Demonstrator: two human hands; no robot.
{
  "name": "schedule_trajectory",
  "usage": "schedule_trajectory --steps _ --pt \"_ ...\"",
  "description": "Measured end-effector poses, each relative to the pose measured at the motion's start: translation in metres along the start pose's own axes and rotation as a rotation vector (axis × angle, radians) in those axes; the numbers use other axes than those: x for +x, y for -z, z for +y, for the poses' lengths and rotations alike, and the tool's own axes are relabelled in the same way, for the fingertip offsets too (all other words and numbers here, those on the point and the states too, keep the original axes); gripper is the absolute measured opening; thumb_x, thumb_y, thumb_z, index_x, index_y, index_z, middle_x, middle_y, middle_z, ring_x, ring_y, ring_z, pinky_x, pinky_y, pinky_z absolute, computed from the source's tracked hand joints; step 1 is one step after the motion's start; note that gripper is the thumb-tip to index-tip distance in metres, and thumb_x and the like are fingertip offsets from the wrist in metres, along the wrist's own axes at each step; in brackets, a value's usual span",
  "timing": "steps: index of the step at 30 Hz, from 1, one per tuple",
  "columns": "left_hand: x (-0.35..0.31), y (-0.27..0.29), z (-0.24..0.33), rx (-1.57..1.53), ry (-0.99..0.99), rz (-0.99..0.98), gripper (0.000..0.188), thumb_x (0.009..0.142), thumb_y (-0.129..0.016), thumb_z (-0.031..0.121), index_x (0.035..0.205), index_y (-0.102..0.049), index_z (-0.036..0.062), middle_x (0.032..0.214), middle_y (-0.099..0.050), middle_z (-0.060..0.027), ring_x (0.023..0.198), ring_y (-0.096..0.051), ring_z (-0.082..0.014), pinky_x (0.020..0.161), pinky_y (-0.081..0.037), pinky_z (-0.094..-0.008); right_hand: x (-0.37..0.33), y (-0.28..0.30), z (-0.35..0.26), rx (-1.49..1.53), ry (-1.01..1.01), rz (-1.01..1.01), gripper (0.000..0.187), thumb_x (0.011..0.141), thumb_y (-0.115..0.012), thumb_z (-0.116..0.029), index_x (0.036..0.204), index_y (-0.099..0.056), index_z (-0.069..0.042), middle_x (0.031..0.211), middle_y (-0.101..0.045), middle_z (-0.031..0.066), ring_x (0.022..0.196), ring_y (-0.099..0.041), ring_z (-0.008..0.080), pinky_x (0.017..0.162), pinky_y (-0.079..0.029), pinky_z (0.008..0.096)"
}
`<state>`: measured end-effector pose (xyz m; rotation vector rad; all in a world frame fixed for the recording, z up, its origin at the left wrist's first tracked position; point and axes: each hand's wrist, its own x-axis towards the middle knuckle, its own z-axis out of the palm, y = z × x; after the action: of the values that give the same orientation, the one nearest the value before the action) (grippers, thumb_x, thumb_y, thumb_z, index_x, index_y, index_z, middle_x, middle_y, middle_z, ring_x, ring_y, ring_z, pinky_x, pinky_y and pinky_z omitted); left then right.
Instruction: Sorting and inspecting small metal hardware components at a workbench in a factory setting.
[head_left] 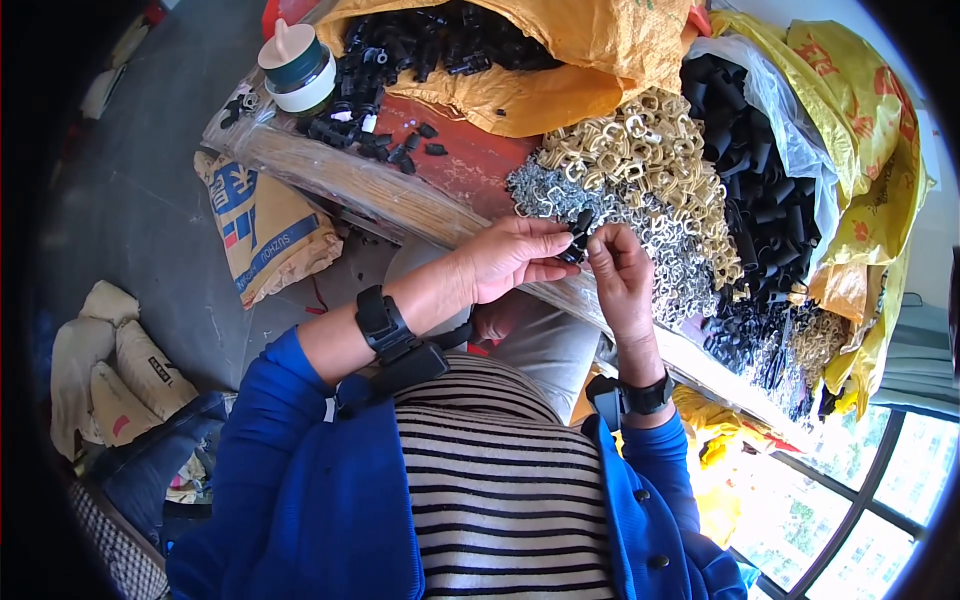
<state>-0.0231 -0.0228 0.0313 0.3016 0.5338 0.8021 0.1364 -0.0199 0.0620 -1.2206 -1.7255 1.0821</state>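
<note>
A small black plastic fitting [577, 238] is pinched between the thumb and fingers of my left hand [505, 258], above the table's near edge. My right hand [622, 275] is close beside it on the right, thumb and fingertips pressed together. Whatever those fingertips hold, if anything, is too small or hidden to make out. Just beyond both hands lies a heap of small silver metal pieces [660, 245]. Behind that is a pile of gold-coloured metal clips [630, 135].
An orange woven sack [490, 100] spills black plastic fittings [430, 45] at the back. Black tube pieces [760, 190] fill a bag on the right. A lidded jar [300, 75] stands at the table's left corner. A paper sack [265, 235] sits below the left edge.
</note>
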Motion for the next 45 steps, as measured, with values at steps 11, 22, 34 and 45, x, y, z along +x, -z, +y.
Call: schedule_trajectory --steps 11,22,34,45 --pt "-0.002 0.006 -0.004 0.007 -0.001 0.001 0.018 0.08 -0.05 0.015 0.094 -0.053 0.003 0.085 -0.056 -0.0056 0.075 -0.058 -0.0172 0.066 -0.049 -0.0231 -0.003 -0.002 -0.016 -0.411 0.252 0.002 0.01 0.075 -0.054 -0.005 0.073 -0.045 -0.002 0.064 -0.045 0.0055 0.052 -0.043 0.014 0.048 -0.035 0.0238" --pt "-0.002 0.003 -0.003 0.161 -0.034 -0.012 0.021 0.079 -0.051 0.012 0.097 -0.052 0.0002 0.085 -0.056 -0.0058 0.071 -0.057 -0.0116 0.065 -0.049 -0.0206 -0.008 0.002 -0.01 -0.042 -0.114 -0.072 0.011 0.077 -0.054 -0.007 0.074 -0.045 -0.002 0.064 -0.044 -0.0005 0.054 -0.042 0.0068 0.046 -0.034 0.0216" --pt "-0.002 0.001 0.001 0.259 -0.053 0.023 0.019 0.079 -0.052 0.012 0.094 -0.053 -0.0006 0.083 -0.056 -0.0057 0.073 -0.058 -0.0137 0.062 -0.048 -0.019 0.044 0.049 0.045 -0.934 0.208 0.22 0.013 0.076 -0.055 -0.014 0.078 -0.048 -0.004 0.062 -0.046 0.0025 0.053 -0.044 0.0056 0.045 -0.036 0.0213" --pt "-0.001 0.0 0.002 0.197 -0.063 0.045 0.018 0.079 -0.052 0.013 0.092 -0.053 0.0006 0.084 -0.057 -0.0058 0.076 -0.057 -0.0144 0.064 -0.047 -0.019 0.023 0.044 0.041 0.38 -0.208 0.078 0.008 0.076 -0.044 -0.006 0.085 -0.044 -0.006 0.065 -0.049 0.0017 0.05 -0.043 0.0133 0.047 -0.038 0.0245"
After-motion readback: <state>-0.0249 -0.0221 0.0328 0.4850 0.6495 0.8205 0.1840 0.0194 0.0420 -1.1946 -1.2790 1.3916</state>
